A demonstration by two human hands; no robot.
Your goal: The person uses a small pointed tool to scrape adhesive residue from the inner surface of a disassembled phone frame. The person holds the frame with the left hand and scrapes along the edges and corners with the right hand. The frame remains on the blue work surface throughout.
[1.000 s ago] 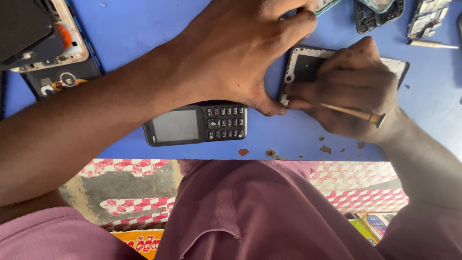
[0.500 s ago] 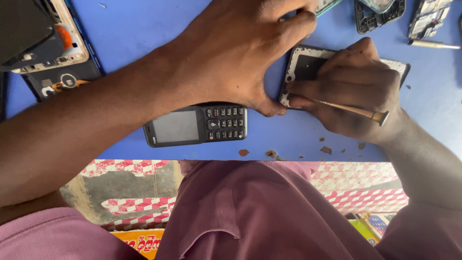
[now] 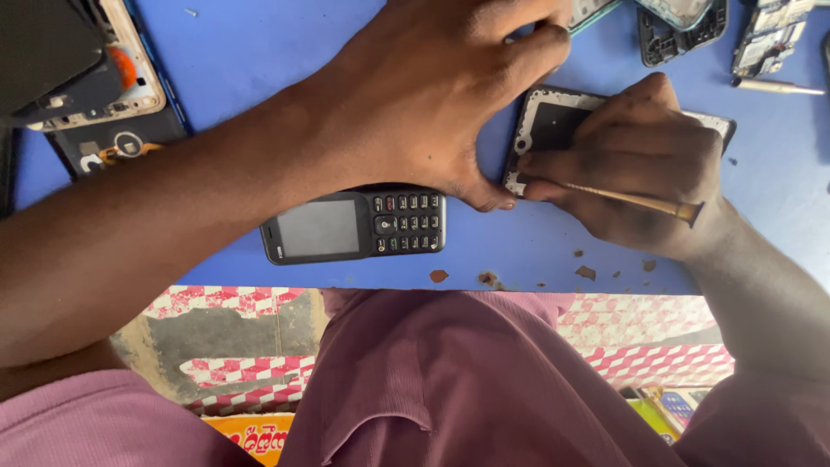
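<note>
— So where does the work stand?
— Midway, I'd judge. The black phone frame (image 3: 553,130) lies stripped and open on the blue table (image 3: 259,52), near its front edge toward the right corner. Its inner side faces up and looks bare of any board or screen, so the dismantling seems largely done, while the scraping or prying along its lower left corner seems to be what is left.

— And the hands?
— The left hand (image 3: 432,95) reaches across and presses down, thumb braced against the frame's lower left corner, pinning it rather than gripping it. The right hand (image 3: 640,164) is clenched around a thin brass-coloured tool (image 3: 635,201), its tip at that same corner.

— Anything else close by?
— A dark keypad phone (image 3: 354,227) lies whole just beside the left wrist, by the front edge. Small brown crumbs (image 3: 488,278) dot the edge below the frame.

— The rest of the table?
— An opened phone with its insides showing (image 3: 104,95) sits at the far left corner, and more loose phone parts (image 3: 692,26) lie along the far edge to the right. Below the table, a maroon garment (image 3: 450,380) and red-and-white checked tiles (image 3: 640,333) show
</note>
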